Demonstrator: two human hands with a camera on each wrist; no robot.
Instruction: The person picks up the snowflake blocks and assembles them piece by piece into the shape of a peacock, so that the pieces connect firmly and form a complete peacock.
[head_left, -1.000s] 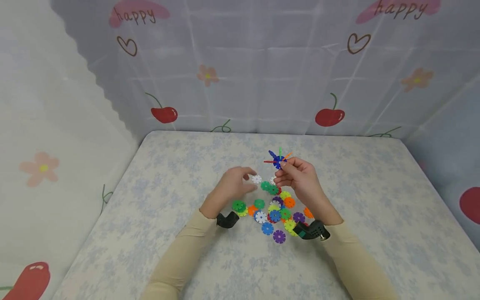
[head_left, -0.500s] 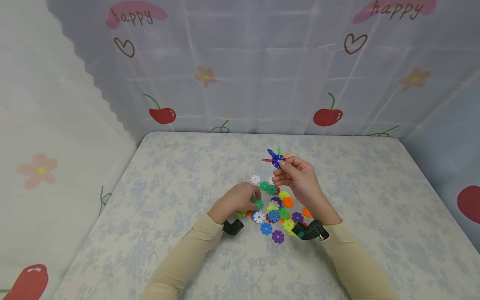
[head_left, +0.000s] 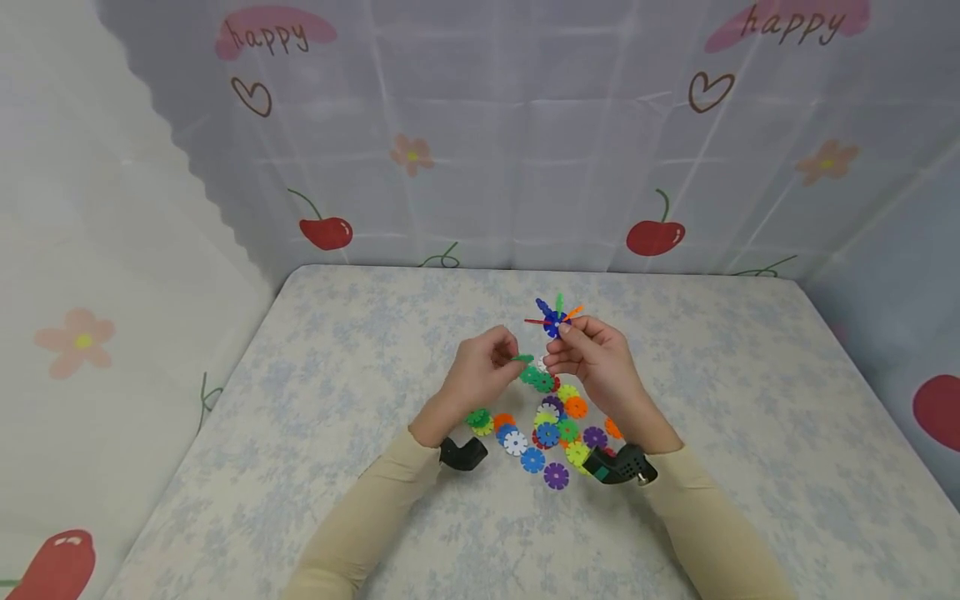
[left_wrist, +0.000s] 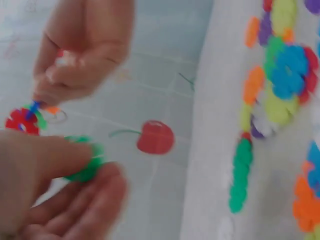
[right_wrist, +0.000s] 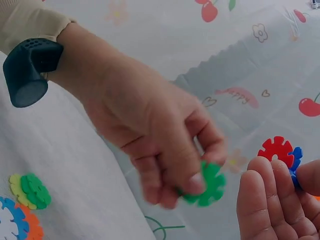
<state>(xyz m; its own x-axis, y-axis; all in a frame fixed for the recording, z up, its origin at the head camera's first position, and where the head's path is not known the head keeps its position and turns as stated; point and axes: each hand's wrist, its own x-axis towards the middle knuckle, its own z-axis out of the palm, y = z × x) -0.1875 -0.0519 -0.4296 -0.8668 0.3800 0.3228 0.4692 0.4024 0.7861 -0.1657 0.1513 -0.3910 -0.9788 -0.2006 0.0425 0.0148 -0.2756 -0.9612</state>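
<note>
My left hand (head_left: pixel 483 367) pinches a green notched disc (right_wrist: pixel 207 186) between thumb and fingers, lifted above the table. To its right, my right hand (head_left: pixel 596 350) grips a dark blue notched disc (head_left: pixel 554 325) by its lower edge. Red, blue, green and orange discs stick out from that blue disc like spokes; the red disc (right_wrist: pixel 276 150) shows face-on in the right wrist view. The two hands are apart, with a small gap between the green disc and the joined discs. In the left wrist view the left hand is blurred.
Below the hands, several loose notched discs lie spread and overlapping, among them a purple disc (head_left: pixel 557 476), an orange disc (head_left: pixel 576 407) and a white disc (head_left: pixel 515 442). The table (head_left: pixel 360 333) has a pale floral cover. A printed curtain (head_left: pixel 510 167) hangs behind it.
My left hand moved from near a white disc down to the pile, took a green disc there, and rose with it toward the right hand. The right hand stayed nearly still with its joined discs.
</note>
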